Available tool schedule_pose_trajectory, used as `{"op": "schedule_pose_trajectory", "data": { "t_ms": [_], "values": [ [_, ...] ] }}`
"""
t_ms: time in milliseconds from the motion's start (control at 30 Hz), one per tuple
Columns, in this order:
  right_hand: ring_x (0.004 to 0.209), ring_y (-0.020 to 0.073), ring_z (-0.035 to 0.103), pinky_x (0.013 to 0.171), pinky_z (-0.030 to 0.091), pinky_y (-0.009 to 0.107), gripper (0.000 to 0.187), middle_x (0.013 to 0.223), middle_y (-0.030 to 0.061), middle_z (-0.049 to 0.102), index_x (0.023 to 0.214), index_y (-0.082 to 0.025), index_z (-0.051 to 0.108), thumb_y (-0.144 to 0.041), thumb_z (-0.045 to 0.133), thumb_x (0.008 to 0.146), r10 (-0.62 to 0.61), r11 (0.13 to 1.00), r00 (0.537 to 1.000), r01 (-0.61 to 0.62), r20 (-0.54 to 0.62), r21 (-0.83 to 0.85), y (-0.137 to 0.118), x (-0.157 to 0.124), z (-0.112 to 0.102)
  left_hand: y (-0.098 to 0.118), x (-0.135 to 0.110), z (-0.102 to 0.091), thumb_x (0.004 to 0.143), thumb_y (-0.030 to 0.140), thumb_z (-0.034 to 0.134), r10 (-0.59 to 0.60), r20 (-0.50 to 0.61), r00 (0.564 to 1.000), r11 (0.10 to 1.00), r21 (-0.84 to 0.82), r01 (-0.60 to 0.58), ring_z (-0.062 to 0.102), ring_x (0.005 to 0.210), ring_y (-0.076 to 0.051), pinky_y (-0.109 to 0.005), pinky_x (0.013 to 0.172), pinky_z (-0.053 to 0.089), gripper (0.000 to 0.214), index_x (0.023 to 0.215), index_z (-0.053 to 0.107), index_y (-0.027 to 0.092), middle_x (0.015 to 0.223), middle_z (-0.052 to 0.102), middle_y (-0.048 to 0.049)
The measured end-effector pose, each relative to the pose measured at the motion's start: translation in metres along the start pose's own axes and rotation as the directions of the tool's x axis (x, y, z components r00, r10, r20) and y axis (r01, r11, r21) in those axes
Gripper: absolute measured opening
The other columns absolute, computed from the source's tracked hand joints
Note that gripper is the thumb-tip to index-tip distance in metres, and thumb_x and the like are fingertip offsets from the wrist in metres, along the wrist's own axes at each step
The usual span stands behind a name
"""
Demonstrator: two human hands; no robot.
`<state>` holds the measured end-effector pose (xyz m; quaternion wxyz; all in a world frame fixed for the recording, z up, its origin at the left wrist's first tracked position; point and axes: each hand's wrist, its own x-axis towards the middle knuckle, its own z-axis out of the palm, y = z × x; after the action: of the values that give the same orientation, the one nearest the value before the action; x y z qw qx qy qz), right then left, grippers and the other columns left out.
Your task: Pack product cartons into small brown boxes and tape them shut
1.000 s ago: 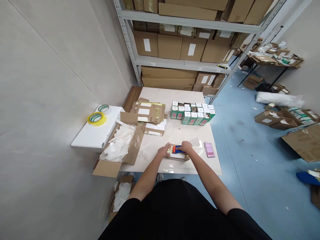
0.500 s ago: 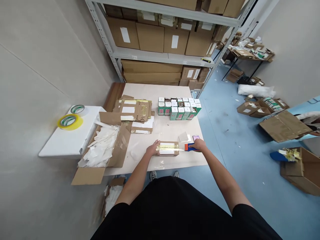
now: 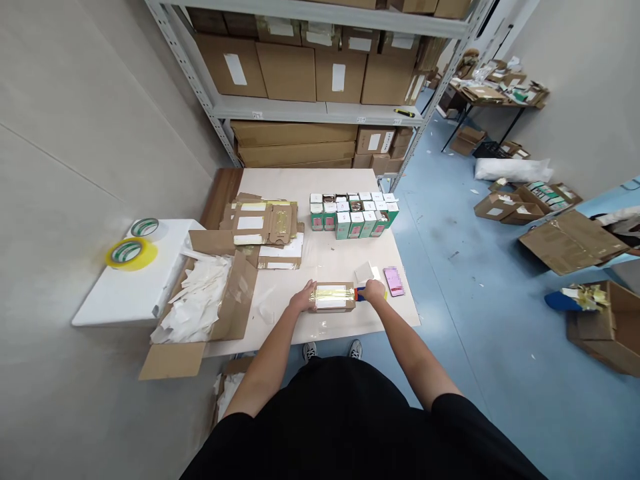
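Observation:
A small cardboard box point(image 3: 334, 304) lies near the table's front edge, with shiny tape along its top over white labels. My left hand point(image 3: 303, 297) grips its left end. At the opposite end, my right hand point(image 3: 374, 291) is closed around a blue and orange tape dispenser point(image 3: 359, 294), whose front meets the box's right side. Fingers partly cover the dispenser. Just behind the right hand sits a small white item point(image 3: 365, 272), and a phone with a pink screen point(image 3: 394, 281) rests to its right.
Green and white small boxes point(image 3: 355, 217) stand grouped at the back right of the table point(image 3: 320, 327). Flattened cartons point(image 3: 265, 223) are stacked at left. An open carton of white paper point(image 3: 200, 293) stands beside tape rolls point(image 3: 131, 253). A loaded shelf point(image 3: 300, 110) rises behind.
My right hand has brought the tape dispenser left, up against the box's right end, uncovering the phone. My left hand keeps its grip on the box. The view has shifted slightly.

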<state>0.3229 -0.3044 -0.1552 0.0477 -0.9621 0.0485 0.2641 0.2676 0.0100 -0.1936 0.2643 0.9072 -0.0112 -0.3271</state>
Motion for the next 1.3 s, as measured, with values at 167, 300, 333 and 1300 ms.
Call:
{"op": "schedule_pose_trajectory", "data": {
  "t_ms": [167, 300, 333, 1300],
  "values": [
    [0.101, 0.0335, 0.074, 0.083, 0.053, 0.035, 0.020, 0.099, 0.0228, 0.078, 0.089, -0.013, 0.077, -0.025, 0.084, 0.074, 0.066, 0.996, 0.998, -0.066, -0.001, 0.059, 0.010, -0.009, 0.020, 0.001, 0.000, -0.003, 0.066, 0.027, 0.085, 0.014, 0.012, 1.000, 1.000, -0.002, -0.014, 0.034, 0.155, -0.033, -0.031, 0.115, 0.040, 0.124, 0.168, 0.014, 0.028, 0.176, -0.002, -0.0097],
    [0.100, 0.0320, 0.075, 0.077, 0.054, 0.033, 0.039, 0.105, 0.0214, 0.077, 0.099, -0.014, 0.076, -0.051, 0.064, 0.094, 0.200, 0.957, 0.980, -0.199, 0.018, 0.211, 0.034, -0.032, 0.047, -0.002, -0.005, 0.004, 0.068, 0.027, 0.086, 0.020, -0.019, 1.000, 0.999, -0.035, -0.020, 0.033, 0.155, -0.032, -0.031, 0.113, 0.042, 0.125, 0.168, 0.011, 0.029, 0.176, -0.005, -0.0091],
    [0.098, 0.0320, 0.075, 0.074, 0.054, 0.033, 0.050, 0.105, 0.0219, 0.077, 0.100, -0.014, 0.074, -0.060, 0.055, 0.097, 0.280, 0.906, 0.959, -0.279, 0.042, 0.318, 0.041, -0.036, 0.053, -0.002, -0.006, 0.005, 0.067, 0.027, 0.086, 0.015, -0.018, 1.000, 0.999, -0.042, -0.016, 0.033, 0.156, -0.033, -0.031, 0.113, 0.043, 0.125, 0.168, 0.011, 0.029, 0.176, -0.005, -0.0090],
    [0.105, 0.0307, 0.074, 0.078, 0.056, 0.033, 0.070, 0.117, 0.0183, 0.075, 0.120, -0.015, 0.058, -0.066, 0.078, 0.076, 0.376, 0.671, 0.926, -0.299, 0.035, 0.679, -0.017, -0.031, 0.061, 0.007, -0.015, 0.014, 0.068, 0.036, 0.088, -0.032, -0.092, 0.995, 0.974, -0.226, 0.011, 0.026, 0.158, -0.036, -0.040, 0.118, 0.041, 0.131, 0.169, 0.004, 0.025, 0.174, -0.014, -0.0156]
  ]
}}
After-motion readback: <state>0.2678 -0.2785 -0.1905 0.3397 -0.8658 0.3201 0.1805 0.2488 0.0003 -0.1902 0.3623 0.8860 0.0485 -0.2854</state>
